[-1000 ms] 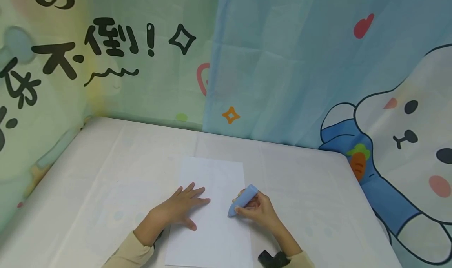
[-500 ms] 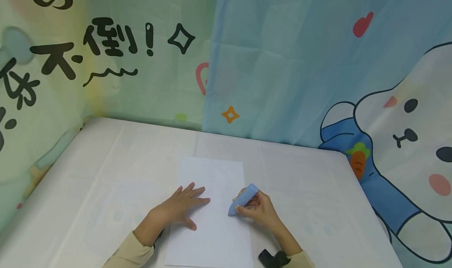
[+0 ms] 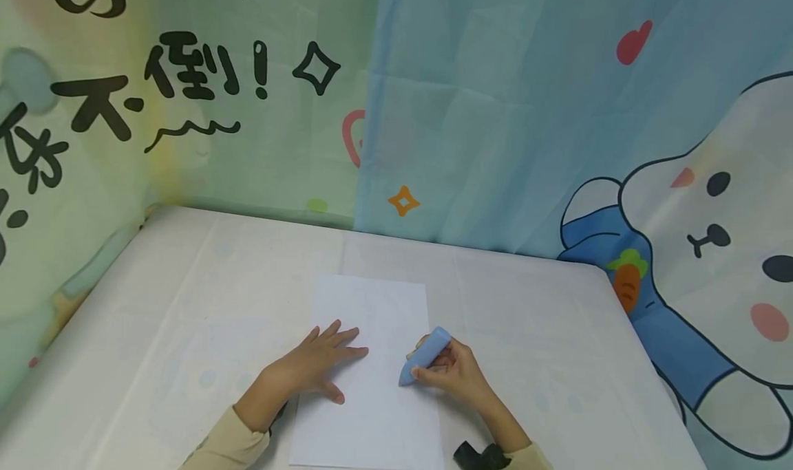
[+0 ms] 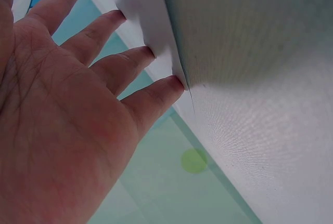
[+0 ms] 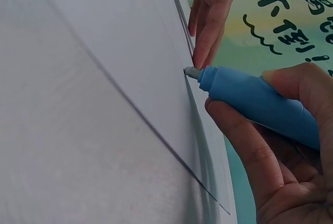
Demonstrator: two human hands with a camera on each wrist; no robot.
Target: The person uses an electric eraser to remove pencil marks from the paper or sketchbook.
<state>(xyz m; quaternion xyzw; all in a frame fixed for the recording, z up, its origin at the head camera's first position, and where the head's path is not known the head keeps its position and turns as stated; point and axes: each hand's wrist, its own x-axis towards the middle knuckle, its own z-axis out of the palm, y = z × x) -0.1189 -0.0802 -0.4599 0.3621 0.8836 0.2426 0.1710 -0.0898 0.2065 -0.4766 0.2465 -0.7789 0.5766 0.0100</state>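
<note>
A thick blue pen (image 3: 424,357) with a short grey tip is held by my right hand (image 3: 461,374), the thumb and fingers around its body. In the right wrist view the blue pen (image 5: 255,99) points its grey tip at the white paper sheet (image 5: 135,37); it looks to be touching or very near it. My left hand (image 3: 312,363) lies with spread, straight fingers on the left half of the white paper sheet (image 3: 378,422). In the left wrist view the fingertips of the left hand (image 4: 67,109) press on the sheet. No marks can be made out on the paper.
A white cloth covers the table (image 3: 248,263), which ends at a far edge. Behind stand printed fabric backdrops, green with black characters on the left (image 3: 266,160) and blue with a cartoon animal on the right (image 3: 526,126). A black strap (image 3: 480,456) is on the right wrist.
My right hand's blue pen has shifted slightly toward me, its tip a little lower on the sheet. The left hand and the paper stay still. The head view has moved very slightly.
</note>
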